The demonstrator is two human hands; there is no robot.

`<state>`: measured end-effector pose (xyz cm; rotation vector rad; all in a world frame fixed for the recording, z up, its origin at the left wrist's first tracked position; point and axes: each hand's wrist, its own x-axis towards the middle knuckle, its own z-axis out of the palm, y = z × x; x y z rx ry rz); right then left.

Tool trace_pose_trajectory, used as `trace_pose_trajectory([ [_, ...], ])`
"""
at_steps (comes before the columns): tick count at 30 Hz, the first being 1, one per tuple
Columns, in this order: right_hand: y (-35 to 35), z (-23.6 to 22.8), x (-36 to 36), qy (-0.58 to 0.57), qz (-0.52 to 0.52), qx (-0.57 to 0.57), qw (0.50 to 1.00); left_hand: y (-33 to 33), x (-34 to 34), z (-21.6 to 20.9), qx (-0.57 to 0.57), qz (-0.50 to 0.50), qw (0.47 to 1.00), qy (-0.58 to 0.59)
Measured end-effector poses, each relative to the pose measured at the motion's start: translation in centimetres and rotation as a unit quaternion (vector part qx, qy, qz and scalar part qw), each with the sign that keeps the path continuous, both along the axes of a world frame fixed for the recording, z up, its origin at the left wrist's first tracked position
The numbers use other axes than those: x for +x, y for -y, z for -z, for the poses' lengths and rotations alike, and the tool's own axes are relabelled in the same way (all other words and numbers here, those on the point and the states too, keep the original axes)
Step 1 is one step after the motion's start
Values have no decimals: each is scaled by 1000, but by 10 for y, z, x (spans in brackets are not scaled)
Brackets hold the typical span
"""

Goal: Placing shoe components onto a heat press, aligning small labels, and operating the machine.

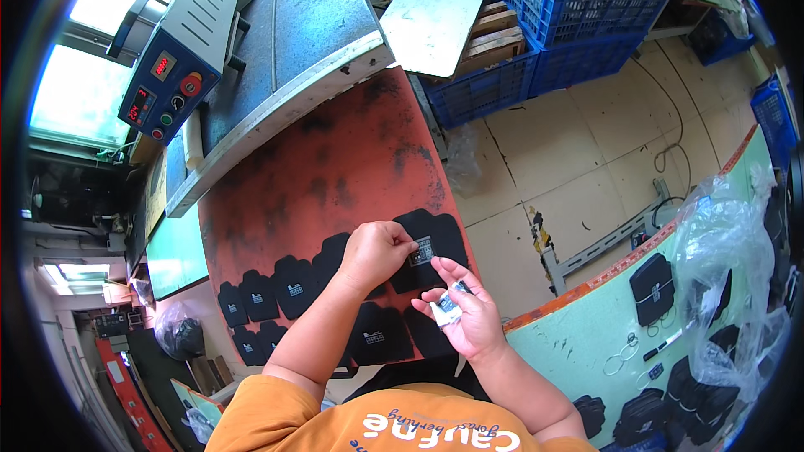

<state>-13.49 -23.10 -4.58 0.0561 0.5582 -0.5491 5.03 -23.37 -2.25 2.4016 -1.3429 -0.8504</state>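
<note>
My left hand (373, 256) is closed in a pinch at the left edge of a small printed label (422, 252). That label lies over a black cut fabric piece (446, 235) at the right end of the red board (335, 151). In my right hand (474, 323), a little nearer and to the right, a small stack of white-and-dark printed labels (446, 308) rests between thumb and fingers. Several more black pieces (295, 286) lie in two rows along the board's near side, with pale prints on them. My left forearm hides part of these rows.
A heat press machine (180, 67) with a control panel and dark bed stands beyond the board at left. Blue crates (569, 17) stand at the far right. On a green table (620, 351) at right lie black pieces, a marker (662, 346) and clear plastic bags (724, 243).
</note>
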Motion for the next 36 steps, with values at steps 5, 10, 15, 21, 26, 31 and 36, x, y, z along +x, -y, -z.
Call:
trace_pose_trajectory([
  [5, -2, 0, -1, 9, -3, 0, 1000, 0, 1, -1, 13, -13, 1000, -24],
  [10, -3, -1, -1, 12, -5, 0, 1000, -1, 2, 1, -5, -11, 999, -30],
  [15, -3, 0, -1, 11, 1, -8, 1000, -1, 1, 2, -11, -8, 1000, -28],
  [21, -3, 0, 1, -3, -5, -16, 1000, -1, 2, 2, -8, -10, 1000, -23],
  [26, -3, 0, 1, -17, -10, -23, 1000, 1, 0, -1, -1, -10, 1000, -14],
  [31, -3, 2, 0, 2, 2, -13, 1000, 0, -2, -3, -1, 14, 1000, 18],
  [36, -5, 2, -12, 38, 17, -3, 999, -7, -10, -11, -71, 20, 994, 77],
])
